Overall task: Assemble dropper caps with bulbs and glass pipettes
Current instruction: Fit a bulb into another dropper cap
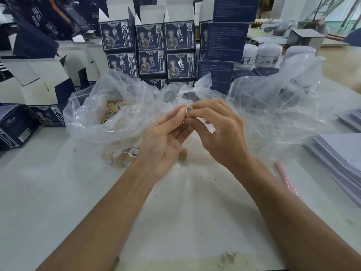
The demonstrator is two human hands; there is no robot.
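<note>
While both forearms reach in over the white table, the left hand, palm up, and the right hand, knuckles up, pinch one small tan ring-shaped dropper cap between fingertips, its open end toward the camera. Whether a bulb sits inside it cannot be told; no glass pipette shows. Just below the cap, a loose tan cap lies on the table. Left of it, the clear plastic bag holds many caps, so I judge most work remains. Beyond stand dark blue printed cartons.
</note>
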